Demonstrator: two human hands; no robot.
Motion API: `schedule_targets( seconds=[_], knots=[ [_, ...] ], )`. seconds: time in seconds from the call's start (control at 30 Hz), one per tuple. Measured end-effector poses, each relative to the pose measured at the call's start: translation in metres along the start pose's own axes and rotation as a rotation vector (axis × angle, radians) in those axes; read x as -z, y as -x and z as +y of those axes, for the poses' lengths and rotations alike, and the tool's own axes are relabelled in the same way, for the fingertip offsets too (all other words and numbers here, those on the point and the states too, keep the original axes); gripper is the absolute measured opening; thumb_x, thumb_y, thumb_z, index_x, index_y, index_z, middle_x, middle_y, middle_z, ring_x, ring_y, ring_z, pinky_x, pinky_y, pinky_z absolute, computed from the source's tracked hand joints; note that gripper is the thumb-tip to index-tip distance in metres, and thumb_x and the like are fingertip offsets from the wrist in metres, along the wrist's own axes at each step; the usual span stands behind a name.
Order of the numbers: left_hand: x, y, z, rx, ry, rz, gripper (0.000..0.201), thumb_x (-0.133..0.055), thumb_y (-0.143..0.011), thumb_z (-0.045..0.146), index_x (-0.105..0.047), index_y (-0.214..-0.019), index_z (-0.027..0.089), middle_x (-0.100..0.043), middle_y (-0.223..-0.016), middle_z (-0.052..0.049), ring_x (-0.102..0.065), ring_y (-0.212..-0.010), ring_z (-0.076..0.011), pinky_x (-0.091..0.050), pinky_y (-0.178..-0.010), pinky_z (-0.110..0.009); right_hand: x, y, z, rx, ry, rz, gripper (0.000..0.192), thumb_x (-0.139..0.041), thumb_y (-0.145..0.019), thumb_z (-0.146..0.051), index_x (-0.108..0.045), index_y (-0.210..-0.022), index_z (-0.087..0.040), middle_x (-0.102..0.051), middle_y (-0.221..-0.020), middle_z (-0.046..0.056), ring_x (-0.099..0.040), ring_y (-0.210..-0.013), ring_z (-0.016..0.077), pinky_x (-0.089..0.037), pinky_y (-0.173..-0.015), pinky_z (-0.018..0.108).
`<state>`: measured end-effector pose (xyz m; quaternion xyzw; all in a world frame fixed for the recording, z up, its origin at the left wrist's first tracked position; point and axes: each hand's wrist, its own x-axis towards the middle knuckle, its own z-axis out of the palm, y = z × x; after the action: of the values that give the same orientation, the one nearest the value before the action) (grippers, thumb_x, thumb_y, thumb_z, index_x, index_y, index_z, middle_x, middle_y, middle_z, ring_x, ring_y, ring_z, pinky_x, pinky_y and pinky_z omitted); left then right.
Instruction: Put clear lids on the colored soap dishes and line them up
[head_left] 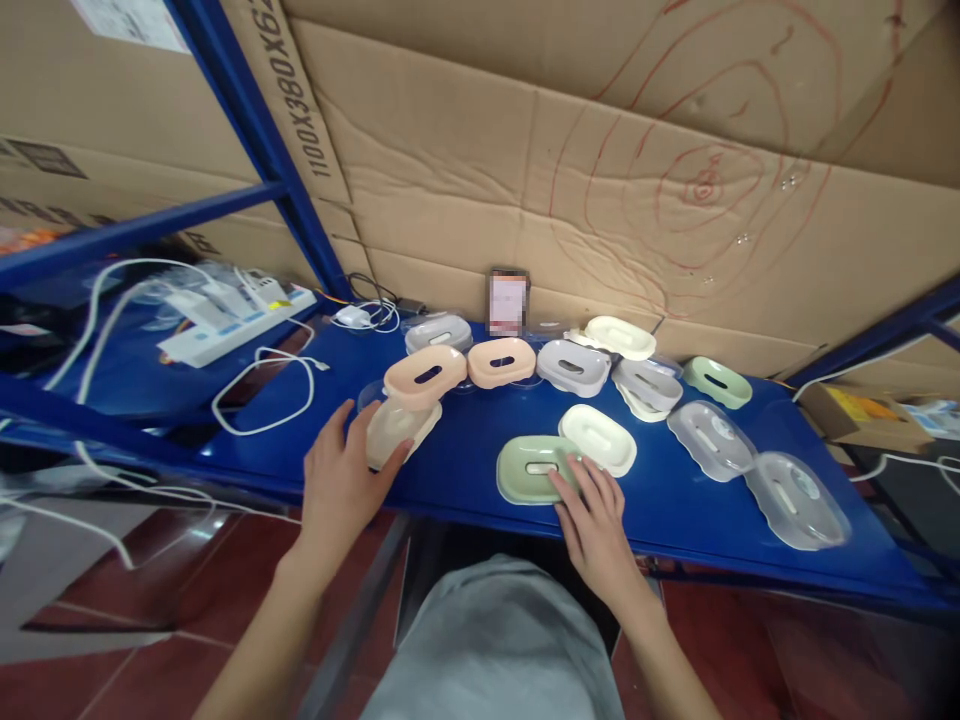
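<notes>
My left hand [341, 475] curves around the near left side of a pale, translucent-looking soap dish [401, 428], thumb on its near edge. The hand covers part of that dish. My right hand [596, 500] grips the right end of a light green soap dish [525, 465], with fingertips by its central slot. Just behind the green one lies a cream soap dish [598, 440]. Beyond my left hand sits a peach soap dish [409, 375], overlapping the pale one, and beside it another peach dish [501, 377].
Behind are grey dishes [574, 380], a stacked cream dish [621, 337] and a green dish [718, 395]. Clear covers [802, 515] lie at right on the blue shelf [465, 495]. A phone [508, 300] leans on cardboard. A power strip [225, 335] and white cables are left.
</notes>
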<state>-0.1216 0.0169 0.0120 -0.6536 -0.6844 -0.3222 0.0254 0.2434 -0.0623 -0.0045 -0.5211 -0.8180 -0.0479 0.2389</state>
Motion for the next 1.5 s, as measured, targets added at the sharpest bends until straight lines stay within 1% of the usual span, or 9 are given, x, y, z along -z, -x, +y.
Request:
schedule_targets(
  seconds=[0.13, 0.27, 0.57, 0.8, 0.9, 1.03, 1.13, 1.23, 1.5],
  knots=[
    [-0.007, -0.02, -0.035, 0.0, 0.125, -0.09, 0.073, -0.064, -0.096, 0.062, -0.05, -0.157, 0.023, -0.043, -0.168, -0.019, -0.039, -0.158, -0.0431, -0.04, -0.124, -0.063, -0.004, -0.002, -0.001, 0.01, -0.023, -0.01, 0.054, -0.05, -0.107, -0.016, -0.049, -0.16, -0.031, -0.05, -0.166, 0.008, -0.043, -0.156, 0.0307, -0.04, -0.123, 0.057],
    [-0.018, -0.045, -0.048, -0.029, 0.217, -0.138, 0.058, -0.067, -0.093, 0.059, -0.066, -0.14, 0.026, -0.063, -0.152, -0.013, -0.057, -0.146, -0.038, -0.047, -0.12, -0.056, -0.003, -0.003, -0.003, 0.009, -0.036, -0.012, 0.056, -0.048, -0.107, -0.015, -0.048, -0.161, -0.032, -0.053, -0.164, 0.008, -0.047, -0.152, 0.0302, -0.042, -0.12, 0.055],
    [0.002, -0.042, -0.017, -0.108, 0.221, 0.158, 0.048, -0.071, -0.096, 0.057, -0.071, -0.133, 0.026, -0.063, -0.149, -0.011, -0.063, -0.137, -0.0326, -0.046, -0.123, -0.052, -0.004, -0.005, -0.003, 0.008, -0.028, -0.019, 0.054, -0.048, -0.106, -0.015, -0.053, -0.157, -0.031, -0.053, -0.164, 0.009, -0.048, -0.152, 0.0314, -0.043, -0.12, 0.056],
    [0.009, -0.004, 0.0, -0.198, 0.338, -0.013, 0.044, -0.071, -0.098, 0.053, -0.07, -0.133, 0.028, -0.063, -0.148, -0.01, -0.064, -0.136, -0.0318, -0.051, -0.12, -0.051, -0.006, -0.004, -0.002, 0.017, -0.119, -0.026, 0.057, -0.049, -0.107, -0.015, -0.046, -0.162, -0.03, -0.052, -0.163, 0.012, -0.051, -0.15, 0.031, -0.05, -0.118, 0.055],
    [-0.001, 0.013, 0.021, -0.238, 0.439, -0.114, 0.044, -0.072, -0.099, 0.05, -0.067, -0.138, 0.03, -0.062, -0.151, -0.009, -0.062, -0.14, -0.0309, -0.05, -0.121, -0.051, -0.008, -0.003, -0.005, 0.002, -0.155, 0.002, 0.068, -0.055, -0.107, -0.022, -0.031, -0.17, -0.03, -0.047, -0.167, 0.015, -0.05, -0.151, 0.0325, -0.055, -0.115, 0.054],
    [-0.022, 0.03, 0.055, -0.332, 0.55, -0.211, 0.048, -0.073, -0.1, 0.046, -0.063, -0.145, 0.031, -0.057, -0.157, -0.011, -0.059, -0.145, -0.0299, -0.049, -0.123, -0.051, -0.007, -0.005, -0.005, -0.026, -0.186, 0.042, 0.079, -0.062, -0.106, -0.032, -0.02, -0.173, -0.032, -0.026, -0.177, 0.017, -0.042, -0.158, 0.0363, -0.055, -0.117, 0.056],
    [-0.036, 0.038, 0.077, -0.427, 0.558, -0.252, 0.052, -0.074, -0.1, 0.045, -0.061, -0.148, 0.031, -0.054, -0.16, -0.012, -0.055, -0.148, -0.0304, -0.048, -0.124, -0.053, -0.003, -0.012, 0.004, -0.009, -0.199, 0.01, 0.076, -0.064, -0.106, -0.036, -0.026, -0.172, -0.035, -0.022, -0.18, 0.013, -0.034, -0.162, 0.037, -0.051, -0.12, 0.058],
    [-0.044, 0.042, 0.089, -0.462, 0.532, -0.264, 0.052, -0.074, -0.1, 0.042, -0.06, -0.149, 0.033, -0.054, -0.16, -0.011, -0.053, -0.149, -0.031, -0.047, -0.124, -0.054, 0.001, -0.019, 0.014, 0.005, -0.251, -0.047, 0.069, -0.061, -0.108, -0.035, -0.032, -0.17, -0.038, -0.034, -0.176, 0.008, -0.034, -0.163, 0.0329, -0.046, -0.125, 0.058],
    [-0.048, 0.04, 0.084, -0.364, 0.589, -0.29, 0.052, -0.079, -0.096, 0.038, -0.063, -0.146, 0.033, -0.057, -0.157, -0.01, -0.061, -0.143, -0.0292, -0.052, -0.121, -0.049, 0.001, -0.025, 0.017, 0.049, -0.265, -0.088, 0.061, -0.052, -0.11, -0.026, -0.037, -0.168, -0.039, -0.033, -0.176, 0.002, -0.026, -0.166, 0.0304, -0.043, -0.128, 0.059]
  ],
)
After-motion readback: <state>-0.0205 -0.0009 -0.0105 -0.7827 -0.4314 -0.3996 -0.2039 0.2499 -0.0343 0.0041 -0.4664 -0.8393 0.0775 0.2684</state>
